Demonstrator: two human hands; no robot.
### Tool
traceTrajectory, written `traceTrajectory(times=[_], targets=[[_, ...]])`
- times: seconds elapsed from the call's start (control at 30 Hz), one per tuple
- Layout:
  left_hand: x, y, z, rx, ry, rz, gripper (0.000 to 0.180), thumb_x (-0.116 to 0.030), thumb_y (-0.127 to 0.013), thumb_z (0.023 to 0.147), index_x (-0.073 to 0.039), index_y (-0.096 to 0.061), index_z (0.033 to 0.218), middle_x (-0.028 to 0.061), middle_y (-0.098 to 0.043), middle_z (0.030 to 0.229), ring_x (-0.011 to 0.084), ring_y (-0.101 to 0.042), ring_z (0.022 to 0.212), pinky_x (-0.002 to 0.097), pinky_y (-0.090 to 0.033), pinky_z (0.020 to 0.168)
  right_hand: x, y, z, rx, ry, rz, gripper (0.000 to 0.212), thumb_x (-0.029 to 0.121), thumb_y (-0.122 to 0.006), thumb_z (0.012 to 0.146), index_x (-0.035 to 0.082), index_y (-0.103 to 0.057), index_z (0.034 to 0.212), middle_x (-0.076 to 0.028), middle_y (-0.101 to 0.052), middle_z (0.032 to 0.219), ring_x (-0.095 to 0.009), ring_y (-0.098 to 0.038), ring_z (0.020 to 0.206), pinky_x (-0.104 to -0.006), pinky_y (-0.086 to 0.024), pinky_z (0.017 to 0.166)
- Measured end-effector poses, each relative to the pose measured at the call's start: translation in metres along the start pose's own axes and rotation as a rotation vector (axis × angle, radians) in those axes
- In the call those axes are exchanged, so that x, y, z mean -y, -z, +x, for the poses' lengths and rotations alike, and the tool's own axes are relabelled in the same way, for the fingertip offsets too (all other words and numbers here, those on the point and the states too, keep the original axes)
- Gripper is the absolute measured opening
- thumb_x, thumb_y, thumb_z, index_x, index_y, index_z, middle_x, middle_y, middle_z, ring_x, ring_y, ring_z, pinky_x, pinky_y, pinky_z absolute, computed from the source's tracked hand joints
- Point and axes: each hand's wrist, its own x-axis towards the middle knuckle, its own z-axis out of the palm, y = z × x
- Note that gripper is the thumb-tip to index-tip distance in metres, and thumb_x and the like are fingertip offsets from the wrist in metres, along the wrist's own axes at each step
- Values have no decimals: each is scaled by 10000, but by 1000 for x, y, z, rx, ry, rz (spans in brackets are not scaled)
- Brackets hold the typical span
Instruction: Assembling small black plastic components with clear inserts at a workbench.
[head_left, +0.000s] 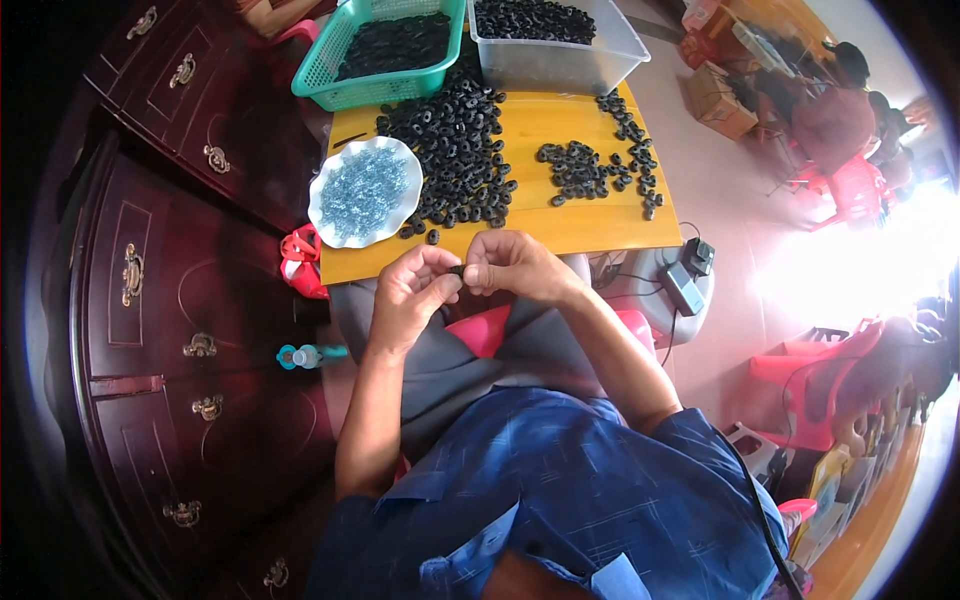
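Fingers (440,290) of our left hand (400,302) and right hand (525,270) are pinching nearly closed, gripping one small black piece (457,270) between their tips; the fingertips are covering most of its outline. We are holding it at the near edge of a smooth yellow table (555,115). On this surface, glossy black oval pieces (450,150) with holes are lying in a dense heap left of centre and in a thinner scatter to the right. Beside the heap, a white dish (352,239) with a scalloped rim is containing small, clear bluish pieces (365,190). Along the far edge, a perforated green plastic basket (390,91) and a translucent plastic bin (570,75) are holding more black pieces.
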Motion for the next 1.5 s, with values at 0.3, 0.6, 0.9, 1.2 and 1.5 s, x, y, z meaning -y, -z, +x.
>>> traceTrajectory(times=[0.3,0.6,0.9,1.2,1.5], targets=[[0,1,-3,-4,17,-49,147,-45,-695,900,-24,-630,1030,7,-671,882,55,-619,749,210,-536,674,19,29,-9,-780,307,-1035,422,276,-727,861,-1,-614,1159,-197,-642,1147,-341,-640,1027,-396,-509,868],[0,1,1,-24,8,-59,142,-54,-696,903,-27,-632,1027,11,-678,887,54,-620,746,202,-536,664,-33,61,-1,-962,21,-1447,702,419,-617,902,31,-404,1448,-288,-290,1525,-438,-254,1429,-527,-221,1166],[-2,0,1,-57,9,-45,135,-40,-692,897,-25,-634,1018,15,-675,885,54,-612,722,196,-527,658,-34,53,5,-848,-39,-1506,738,461,-549,938,33,-332,1498,-228,-242,1577,-389,-181,1479,-565,-144,1182],[-1,-1,1,-59,17,-19,141,-60,-700,897,-28,-635,1017,10,-675,880,54,-607,702,197,-519,653,-30,65,-21,-852,-128,-1461,749,454,-529,957,-16,-306,1496,-202,-231,1592,-361,-162,1492,-570,-137,1182],[0,-1,1,-60,13,-16,146,-62,-697,898,-28,-634,1025,10,-675,877,53,-604,695,194,-518,653,-22,92,-27,-1074,54,-1406,506,294,-634,900,110,-528,1358,-172,-422,1470,-368,-304,1422,-599,-208,1139]])
